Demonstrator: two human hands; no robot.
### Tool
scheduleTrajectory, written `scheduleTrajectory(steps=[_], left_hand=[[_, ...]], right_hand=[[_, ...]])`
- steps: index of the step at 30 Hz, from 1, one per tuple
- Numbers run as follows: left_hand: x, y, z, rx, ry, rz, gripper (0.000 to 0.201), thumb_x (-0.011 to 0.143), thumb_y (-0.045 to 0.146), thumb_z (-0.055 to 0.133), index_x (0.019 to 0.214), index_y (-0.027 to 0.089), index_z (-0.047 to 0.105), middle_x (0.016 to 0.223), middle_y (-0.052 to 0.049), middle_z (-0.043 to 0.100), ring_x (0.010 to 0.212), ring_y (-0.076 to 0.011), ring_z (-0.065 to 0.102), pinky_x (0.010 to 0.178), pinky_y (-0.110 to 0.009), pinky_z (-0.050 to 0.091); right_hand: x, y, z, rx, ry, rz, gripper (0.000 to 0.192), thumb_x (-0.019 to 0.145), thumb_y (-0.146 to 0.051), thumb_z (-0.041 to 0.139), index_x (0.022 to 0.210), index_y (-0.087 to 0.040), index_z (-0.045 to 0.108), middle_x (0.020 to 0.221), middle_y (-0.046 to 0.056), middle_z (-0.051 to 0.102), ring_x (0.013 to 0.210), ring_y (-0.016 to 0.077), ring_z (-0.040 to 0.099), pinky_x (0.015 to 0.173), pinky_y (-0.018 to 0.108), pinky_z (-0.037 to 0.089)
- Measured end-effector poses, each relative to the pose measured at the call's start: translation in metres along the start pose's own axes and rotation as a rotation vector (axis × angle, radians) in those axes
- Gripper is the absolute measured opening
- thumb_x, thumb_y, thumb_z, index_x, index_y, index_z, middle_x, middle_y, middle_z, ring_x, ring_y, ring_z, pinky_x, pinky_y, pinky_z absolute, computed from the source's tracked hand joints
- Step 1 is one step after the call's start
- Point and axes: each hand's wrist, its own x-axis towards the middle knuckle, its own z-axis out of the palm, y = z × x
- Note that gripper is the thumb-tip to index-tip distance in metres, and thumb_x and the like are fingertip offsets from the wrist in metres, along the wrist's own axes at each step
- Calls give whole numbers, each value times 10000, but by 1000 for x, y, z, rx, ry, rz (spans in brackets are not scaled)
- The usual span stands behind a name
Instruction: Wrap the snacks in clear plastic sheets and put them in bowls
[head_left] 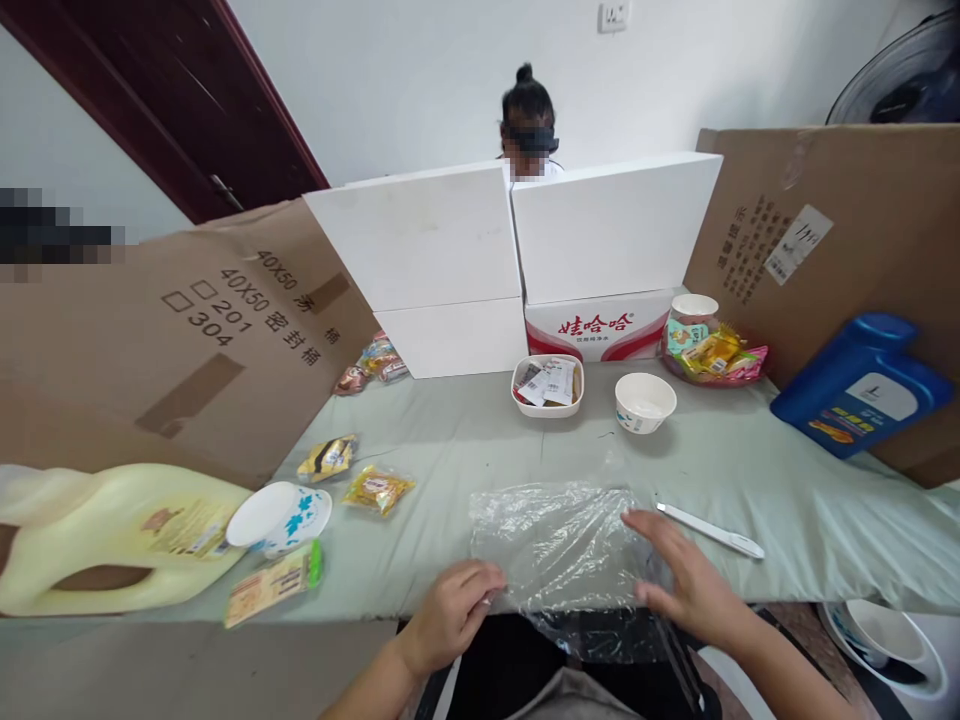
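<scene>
Clear plastic film lies before you, overhanging the near edge of the table. Your left hand pinches its left side, fingers narrowed to the thumb; your right hand touches its right side, fingers and thumb wide, beside a slim white tool.

White wall far ahead of the hands. Dark red door far ahead-left, metal handle. Socket high on wall, ahead. Fan far ahead-right, partly cut off. Table at the hands, pale green cloth. Light soft, even.
</scene>
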Motion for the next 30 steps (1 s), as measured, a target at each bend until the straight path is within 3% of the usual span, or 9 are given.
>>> scheduleTrajectory(steps=[3,5,8,11,13,17,21,26,30], left_hand=[[-1,-2,-3,-66,-12,-66,231,892,140,422,1027,216,593,1012,-71,702,952,-182,664,848,-292,528],[1,-5,-6,-113,-54,-126,207,892,154,411,982,214,587,1013,-71,700,943,-181,663,844,-295,528],[13,-7,-14,-101,-147,-151,191,835,135,429,897,210,594,1104,-77,685,1040,-206,629,963,-373,477],[29,-11,-20,-11,-232,-125,183,724,83,477,775,200,608,1363,-72,549,1345,-285,390,1109,-492,311],[38,-14,-23,20,-269,-146,183,684,57,487,716,192,608,1486,-49,412,1423,-306,245,1126,-510,268],[53,-17,-33,-17,-242,-220,188,722,53,466,731,187,598,1542,-66,305,1368,-273,374,1033,-397,405],[66,-15,-44,5,-213,-321,183,780,85,426,751,196,569,1521,-93,344,1361,-266,394,829,-309,494],[73,-15,-43,32,-237,-387,178,789,108,434,720,213,559,1344,-106,564,1357,-249,402,856,-319,479],[69,-21,-37,44,-224,-424,167,810,141,440,723,210,565,1235,-106,634,1364,-243,390,891,-319,464]], right_hand=[[-26,-6,9,-46,-192,-141,901,740,-569,680,1488,-250,291,1487,107,395,1376,321,330,1114,475,306],[-35,-6,20,-114,-225,-173,764,819,-384,633,1490,-289,279,1489,71,399,1385,299,318,1133,491,260],[-32,-9,30,-197,-171,-146,561,884,-178,473,1425,-311,405,1392,48,522,1286,253,454,1084,472,327],[-16,-19,25,-155,-130,-136,297,917,-231,456,1154,-281,627,1161,59,649,1092,238,569,990,447,418],[-4,-25,19,-60,-109,-128,226,933,-272,439,991,-254,657,1067,66,662,1045,225,582,954,414,451],[13,-28,10,163,-123,-24,305,962,-338,363,878,-225,634,1219,93,612,1148,224,557,961,373,466],[26,-27,5,351,-135,85,334,950,-453,389,823,-223,595,1322,92,562,1206,244,533,981,386,450],[36,-34,4,464,-164,110,334,950,-477,375,847,-230,575,1177,86,644,1113,226,592,905,374,493],[41,-27,12,396,-237,22,372,914,-510,437,765,-209,597,1369,118,534,1347,285,388,1067,484,353]])
